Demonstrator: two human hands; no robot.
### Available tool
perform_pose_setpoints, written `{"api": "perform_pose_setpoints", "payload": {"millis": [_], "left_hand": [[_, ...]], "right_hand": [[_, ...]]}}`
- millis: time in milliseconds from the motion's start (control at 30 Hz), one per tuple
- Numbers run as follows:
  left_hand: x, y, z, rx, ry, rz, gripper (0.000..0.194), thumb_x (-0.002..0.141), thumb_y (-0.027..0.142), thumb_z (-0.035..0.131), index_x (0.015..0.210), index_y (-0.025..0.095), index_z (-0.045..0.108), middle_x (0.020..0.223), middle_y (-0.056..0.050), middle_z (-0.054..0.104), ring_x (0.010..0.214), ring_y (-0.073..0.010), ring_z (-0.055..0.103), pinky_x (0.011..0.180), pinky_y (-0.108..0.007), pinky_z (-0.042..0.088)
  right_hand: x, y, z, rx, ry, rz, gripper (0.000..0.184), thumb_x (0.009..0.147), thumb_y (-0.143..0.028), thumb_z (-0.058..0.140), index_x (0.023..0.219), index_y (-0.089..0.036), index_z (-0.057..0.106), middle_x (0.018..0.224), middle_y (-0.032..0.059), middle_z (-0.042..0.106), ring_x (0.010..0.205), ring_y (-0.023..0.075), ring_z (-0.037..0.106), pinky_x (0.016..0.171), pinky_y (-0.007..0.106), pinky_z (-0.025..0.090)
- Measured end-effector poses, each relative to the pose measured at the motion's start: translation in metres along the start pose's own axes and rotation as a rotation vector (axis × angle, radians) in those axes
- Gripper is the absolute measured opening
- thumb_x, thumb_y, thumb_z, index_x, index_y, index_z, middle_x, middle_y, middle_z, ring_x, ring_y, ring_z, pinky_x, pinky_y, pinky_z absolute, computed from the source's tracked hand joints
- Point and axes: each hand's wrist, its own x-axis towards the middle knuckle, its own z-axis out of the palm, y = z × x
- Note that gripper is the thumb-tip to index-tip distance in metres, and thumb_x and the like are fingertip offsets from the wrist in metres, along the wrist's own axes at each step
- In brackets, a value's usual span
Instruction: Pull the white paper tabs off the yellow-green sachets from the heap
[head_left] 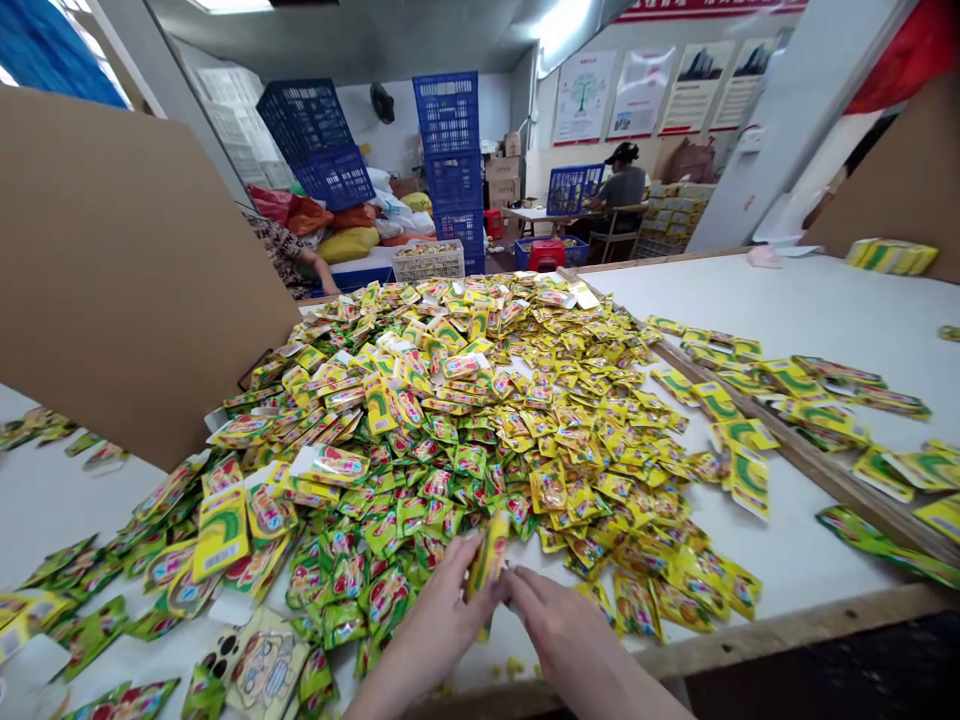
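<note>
My left hand [442,595] is closed around a small yellow carton [492,550] with a green stripe, held tilted above the near edge of the table. My right hand [551,620] is closed too, its thumb and fingers pinched at the carton's near end; the exact grip there is partly hidden. Beyond my hands spreads a heap of small sachets, green ones [390,590] on the left and yellow ones [592,490] on the right. Many yellow cartons [223,530] lie on the heap, some with white flaps raised.
A wooden strip [787,435] divides the white table [795,560], with flattened-looking cartons around it. A large cardboard panel [135,270] stands at left. Behind are stacked blue crates [450,150], a person's arm [319,268] and a seated person [624,185].
</note>
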Motion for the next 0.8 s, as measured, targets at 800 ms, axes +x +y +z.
{"api": "perform_pose_setpoints", "payload": {"millis": [800], "left_hand": [[-0.020,0.023,0.017,-0.555,-0.248,-0.035,0.048,0.046,0.041,0.079,0.075,0.017,0.049,0.061,0.007,0.039,0.055,-0.0070,0.033,0.054,-0.022,0.032]], "right_hand": [[-0.009,0.006,-0.067,0.561,0.292,-0.145,0.043,0.077,0.001,0.038,0.109,-0.024,0.050,0.105,0.0059,0.055,0.102,0.0145,0.053,0.085,0.023,0.045]]}}
